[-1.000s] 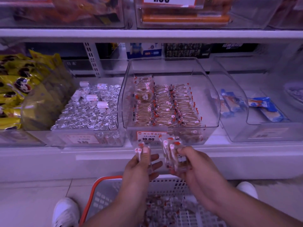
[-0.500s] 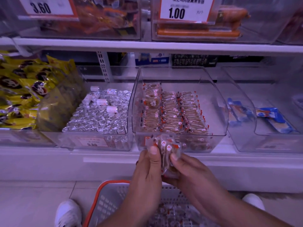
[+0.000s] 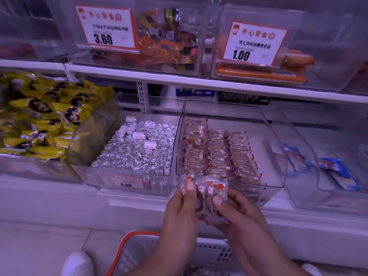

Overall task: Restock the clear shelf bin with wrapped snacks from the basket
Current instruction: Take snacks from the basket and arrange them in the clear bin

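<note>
A stack of clear-wrapped brown snacks point(image 3: 209, 193) with red and white marks is held upright between both hands, just in front of the clear shelf bin point(image 3: 278, 156). My left hand point(image 3: 182, 212) grips the stack's left side, thumb on the front wrapper. My right hand point(image 3: 235, 212) grips the right side, thumb on the front. The bin holds neat rows of the same snacks point(image 3: 223, 154), with bare floor along its right side. Below my arms stands the grey basket point(image 3: 137, 253) with an orange rim; what lies in it is mostly hidden.
Left of the bin is a clear bin of silver-wrapped sweets point(image 3: 137, 154), then yellow packets point(image 3: 43, 116). To the right, a clear bin with blue packets point(image 3: 336, 172). An upper shelf point(image 3: 199, 82) carries bins with price tags 3.60 and 1.00. A white shoe point(image 3: 78, 263) stands on the floor.
My hands came together: the single snack in my left hand joined the stack in my right. Both hands now hold it nearer the bin's front, and the view has tilted up.
</note>
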`<state>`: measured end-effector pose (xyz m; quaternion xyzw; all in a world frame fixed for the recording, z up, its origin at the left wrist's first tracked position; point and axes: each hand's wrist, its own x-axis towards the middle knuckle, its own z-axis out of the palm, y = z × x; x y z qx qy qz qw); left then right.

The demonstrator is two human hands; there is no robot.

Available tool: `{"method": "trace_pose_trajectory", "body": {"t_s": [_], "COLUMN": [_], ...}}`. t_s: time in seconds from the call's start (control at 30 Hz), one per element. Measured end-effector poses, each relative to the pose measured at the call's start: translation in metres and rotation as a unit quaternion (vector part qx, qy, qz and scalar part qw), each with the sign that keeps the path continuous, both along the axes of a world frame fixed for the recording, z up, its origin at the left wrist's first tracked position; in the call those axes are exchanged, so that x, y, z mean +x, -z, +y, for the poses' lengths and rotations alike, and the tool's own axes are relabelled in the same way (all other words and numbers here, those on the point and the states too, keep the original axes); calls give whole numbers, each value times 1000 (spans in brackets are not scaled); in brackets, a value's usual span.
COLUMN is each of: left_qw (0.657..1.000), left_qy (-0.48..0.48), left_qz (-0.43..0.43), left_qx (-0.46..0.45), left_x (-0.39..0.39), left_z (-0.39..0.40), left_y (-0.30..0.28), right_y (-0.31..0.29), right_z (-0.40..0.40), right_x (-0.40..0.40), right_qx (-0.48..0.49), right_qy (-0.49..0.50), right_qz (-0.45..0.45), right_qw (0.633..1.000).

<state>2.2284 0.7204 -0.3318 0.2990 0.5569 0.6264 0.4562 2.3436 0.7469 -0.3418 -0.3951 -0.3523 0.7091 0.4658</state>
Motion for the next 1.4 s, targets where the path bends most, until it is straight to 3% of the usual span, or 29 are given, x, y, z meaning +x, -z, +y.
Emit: {"method": "trace_pose_trajectory", "body": {"t_s": [0.1,0.27,0.5,0.63,0.83,0.93,1.0,1.1,1.2,1.3,1.4], "left_qw": [998,992,983,987,990,974,959,909,872,847,834], "left_qy": [-27,-2,-30,15,91,119,76,-43,-28,21,26], "left_qz": [-42,-86,-145,-130,24,161,271,408,487,531,550], "left_qx": [-44,-87,-107,-95,-106,-107,-42,67,31,-3,-16], "left_x": [-7,-6,9,9,-2,-17,-32,-66,-84,-85,-86], "left_z": [4,6,11,11,-4,-8,-2,14,30,35,37], "left_y": [8,22,30,30,23,4,-13,-25,-21,-12,-9], "right_y": [6,9,13,15,-3,-27,-45,-62,-54,-23,0], "right_z": [5,5,-3,-9,-12,-1,19,77,142,174,184], "right_x": [4,3,-11,-17,-1,13,17,9,-16,-45,-55], "right_qx": [-14,-1,72,73,146,225,242,320,367,384,425], "right_qy": [26,-52,-42,-61,-142,-157,-156,-99,-95,-157,-128], "right_qz": [-13,15,-78,-96,-150,-189,-199,-378,-543,-626,-675], "right_qw": [999,999,993,991,967,943,937,863,749,661,589]}}
